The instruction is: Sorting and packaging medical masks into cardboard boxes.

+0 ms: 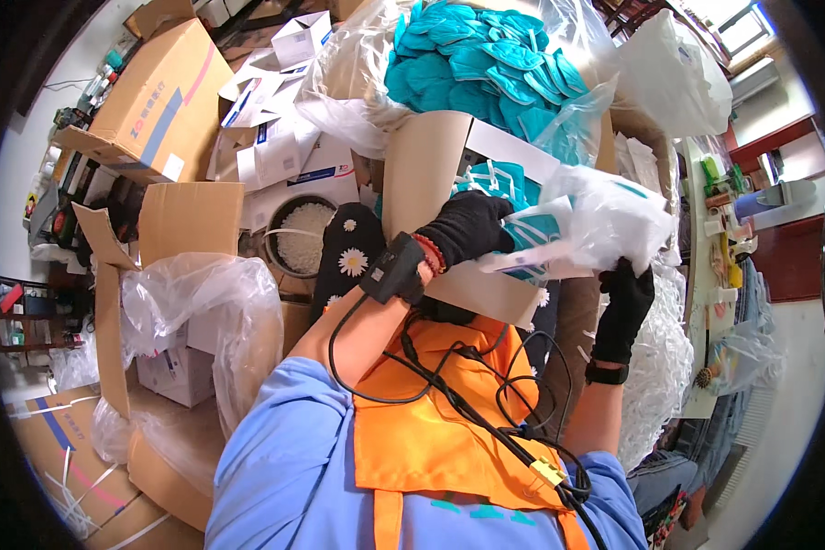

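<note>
My left hand [472,229], in a black glove, reaches across an open carton [423,170] in front of me. Its fingers are closed on the edge of a few teal face masks [533,229] with white ear loops. A thin white plastic bag [619,215] lies over the right part of these masks. My right hand [627,307], also black-gloved, grips the bag's lower right edge from below. More teal masks [504,176] with loops show inside the carton, just beyond my left hand. How far the masks are inside the bag is hard to tell.
Beyond the carton, a large plastic-lined heap of teal masks [477,64] rises. To the left are a bucket of white pieces [301,236], small white boxes [275,151] and cardboard boxes [160,96]. White strips [655,367] pile up at right. Black cables [449,390] hang across my apron.
</note>
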The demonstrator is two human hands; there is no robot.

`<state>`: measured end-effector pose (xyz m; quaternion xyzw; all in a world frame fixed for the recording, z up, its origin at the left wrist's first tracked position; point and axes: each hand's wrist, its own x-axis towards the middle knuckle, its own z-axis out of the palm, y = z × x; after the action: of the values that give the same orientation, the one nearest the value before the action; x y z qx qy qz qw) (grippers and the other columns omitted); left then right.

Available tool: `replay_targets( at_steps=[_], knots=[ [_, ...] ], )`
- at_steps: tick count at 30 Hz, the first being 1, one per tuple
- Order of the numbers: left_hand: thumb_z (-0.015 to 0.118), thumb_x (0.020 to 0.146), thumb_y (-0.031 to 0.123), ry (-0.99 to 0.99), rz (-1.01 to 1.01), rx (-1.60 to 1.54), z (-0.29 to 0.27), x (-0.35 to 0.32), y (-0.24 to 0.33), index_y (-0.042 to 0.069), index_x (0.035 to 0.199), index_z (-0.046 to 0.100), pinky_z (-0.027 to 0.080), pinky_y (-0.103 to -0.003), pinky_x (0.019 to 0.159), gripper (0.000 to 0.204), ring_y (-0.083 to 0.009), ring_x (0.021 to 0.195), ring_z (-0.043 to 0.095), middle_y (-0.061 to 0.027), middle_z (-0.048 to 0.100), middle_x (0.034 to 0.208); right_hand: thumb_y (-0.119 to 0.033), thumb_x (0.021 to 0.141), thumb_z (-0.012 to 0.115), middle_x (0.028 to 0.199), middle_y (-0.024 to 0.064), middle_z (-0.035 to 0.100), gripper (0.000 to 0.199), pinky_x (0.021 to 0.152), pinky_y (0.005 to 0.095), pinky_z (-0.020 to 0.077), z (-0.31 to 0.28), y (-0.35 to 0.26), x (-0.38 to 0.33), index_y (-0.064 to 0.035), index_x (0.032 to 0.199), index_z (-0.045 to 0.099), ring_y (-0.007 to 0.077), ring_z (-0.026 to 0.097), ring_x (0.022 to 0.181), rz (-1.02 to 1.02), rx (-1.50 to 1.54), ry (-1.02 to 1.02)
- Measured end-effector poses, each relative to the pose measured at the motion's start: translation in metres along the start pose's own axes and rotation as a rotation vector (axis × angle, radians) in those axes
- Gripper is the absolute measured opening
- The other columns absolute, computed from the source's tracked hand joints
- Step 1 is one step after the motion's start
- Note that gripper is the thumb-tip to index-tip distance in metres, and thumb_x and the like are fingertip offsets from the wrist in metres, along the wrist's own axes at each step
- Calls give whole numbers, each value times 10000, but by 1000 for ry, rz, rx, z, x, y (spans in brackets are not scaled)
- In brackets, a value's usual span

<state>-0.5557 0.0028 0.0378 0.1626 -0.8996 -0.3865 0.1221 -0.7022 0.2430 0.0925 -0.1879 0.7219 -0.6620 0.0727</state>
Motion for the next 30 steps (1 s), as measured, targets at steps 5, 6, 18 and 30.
replay_targets(
  at_steps=[5,6,18,30],
  knots=[
    [724,764,333,89,185,-56,10,1,-6,97,1004,682,531,-431,745,339,-356,842,671,-169,687,899,-137,931,639,738,41,641,184,452,246,425,7,-8,-13,-13,1064,616,126,585,505,124,-295,-151],
    [723,763,317,114,256,-80,10,2,-5,99,995,681,530,-428,735,321,-355,837,671,-169,684,890,-117,927,639,777,46,654,193,445,242,428,10,-3,-11,-16,1089,617,125,599,513,47,-311,-187],
    [753,745,332,1,66,-23,1,-5,4,154,1044,710,530,-434,771,351,-331,837,677,-142,705,907,-118,911,616,943,71,680,214,687,280,508,-8,11,-7,2,1084,646,145,636,809,-59,-23,-76],
    [802,752,200,366,249,-237,-7,-2,22,65,1004,702,528,-369,830,303,-271,893,679,-103,705,957,-107,927,635,1138,198,613,334,855,395,511,-95,35,32,-7,1240,575,313,598,996,-743,-1206,116]
  ],
)
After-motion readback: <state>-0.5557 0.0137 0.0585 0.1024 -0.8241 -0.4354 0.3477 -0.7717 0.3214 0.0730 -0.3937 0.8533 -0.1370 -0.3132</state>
